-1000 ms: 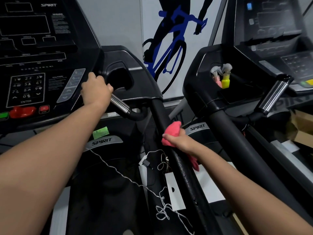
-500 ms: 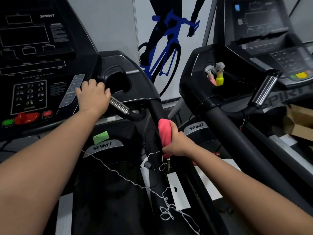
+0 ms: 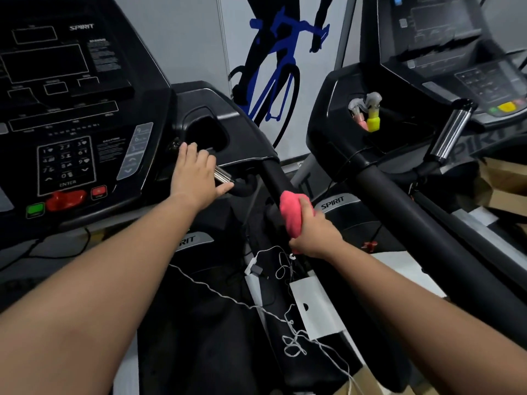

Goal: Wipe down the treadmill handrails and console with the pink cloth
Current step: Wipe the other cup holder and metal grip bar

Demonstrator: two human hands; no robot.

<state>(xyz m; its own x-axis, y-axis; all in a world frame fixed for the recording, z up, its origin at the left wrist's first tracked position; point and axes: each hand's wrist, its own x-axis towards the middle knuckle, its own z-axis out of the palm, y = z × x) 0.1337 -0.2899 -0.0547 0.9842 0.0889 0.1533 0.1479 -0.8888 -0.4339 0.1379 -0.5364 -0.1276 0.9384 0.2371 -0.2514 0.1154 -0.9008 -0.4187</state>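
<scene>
Right grip [image 3: 315,235] clasps pink cloth [image 3: 289,213] around black handrail [image 3: 274,178].

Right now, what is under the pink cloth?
The black side handrail: the right hand grips the pink cloth around it. The stretch of rail beneath cloth and hand is covered, so its surface cannot be seen.

Left hand [image 3: 196,172] loosened from chrome grip [image 3: 224,176], fingers straightened, pink cloth [image 3: 291,215] slid up handrail [image 3: 273,178]

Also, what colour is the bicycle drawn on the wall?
The flat bicycle graphic is blue, beneath a black rider silhouette; head view.
</scene>
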